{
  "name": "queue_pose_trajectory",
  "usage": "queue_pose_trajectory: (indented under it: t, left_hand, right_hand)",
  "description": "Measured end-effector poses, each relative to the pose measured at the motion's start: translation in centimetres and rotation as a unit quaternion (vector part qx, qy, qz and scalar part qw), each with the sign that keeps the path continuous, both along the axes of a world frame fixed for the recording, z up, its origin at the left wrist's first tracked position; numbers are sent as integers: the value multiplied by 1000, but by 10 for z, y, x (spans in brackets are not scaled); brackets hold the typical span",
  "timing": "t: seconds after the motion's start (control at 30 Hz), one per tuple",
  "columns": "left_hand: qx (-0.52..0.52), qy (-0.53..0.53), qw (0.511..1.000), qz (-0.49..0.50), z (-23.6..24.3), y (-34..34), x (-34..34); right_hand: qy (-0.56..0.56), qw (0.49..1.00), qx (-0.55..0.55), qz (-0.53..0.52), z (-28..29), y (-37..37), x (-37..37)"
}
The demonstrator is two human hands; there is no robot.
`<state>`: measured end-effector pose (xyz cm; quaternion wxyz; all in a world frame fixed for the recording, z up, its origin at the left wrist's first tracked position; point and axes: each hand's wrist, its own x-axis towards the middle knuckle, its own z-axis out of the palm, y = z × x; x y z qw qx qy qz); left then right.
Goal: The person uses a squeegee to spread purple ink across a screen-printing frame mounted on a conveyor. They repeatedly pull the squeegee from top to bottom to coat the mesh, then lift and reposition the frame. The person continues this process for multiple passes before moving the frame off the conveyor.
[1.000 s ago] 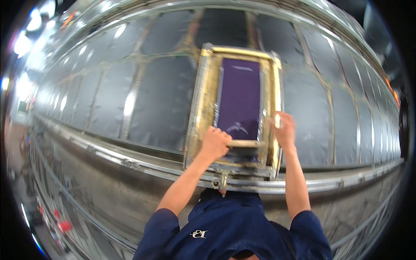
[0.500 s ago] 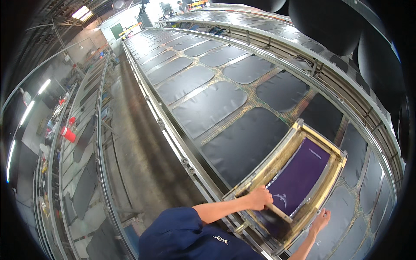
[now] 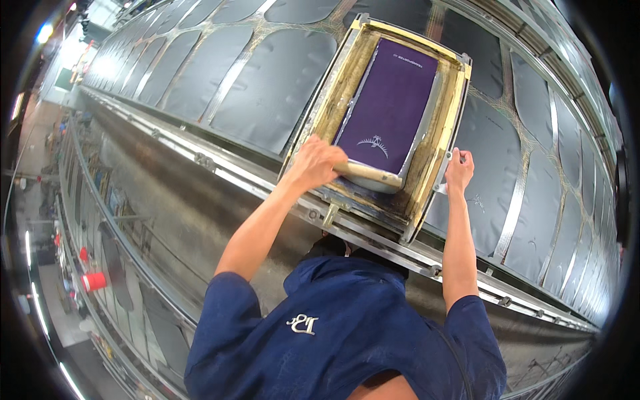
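Note:
A screen printing frame with yellowed, stained rails lies on the long table in front of me. Its mesh has a purple window bearing a small pale crest-like motif and a line of print. My left hand is closed on the left end of a squeegee with a wooden handle. The squeegee lies crosswise at the near end of the purple window, inside the frame. At the frame's right side, my right hand has its fingers curled on the metal fitting along its edge. Part of that grip is hidden.
Dark sheet panels with rounded corners cover the table on both sides of the frame. A metal rail with fittings runs along its near edge. Behind on the left stand another rack and a red container.
My view has swung, so the frame appears higher and more upright, and my torso shows. Both hands keep their holds, and the squeegee is still at the near end.

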<state>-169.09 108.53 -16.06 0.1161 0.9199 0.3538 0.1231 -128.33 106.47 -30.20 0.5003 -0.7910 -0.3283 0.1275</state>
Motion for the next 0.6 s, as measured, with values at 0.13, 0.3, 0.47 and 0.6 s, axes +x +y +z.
queue_pose_trajectory:
  t: [0.13, 0.3, 0.47, 0.6]
  left_hand:
    - [19, -48, 999, -15, -16, -8, -21]
    - [25, -36, 997, -55, -22, -19, -39]
    - [25, -22, 996, -88, -35, -12, -31]
    - [20, -19, 996, -88, -39, 40, 0]
  right_hand:
    - [-1, 1000, -24, -17, 9, -4, -20]
    - [35, 995, -79, -52, 35, 1, -43]
    - [47, 988, -142, -39, 33, 3, -40]
    - [-28, 964, -265, 17, 52, 1, -33]
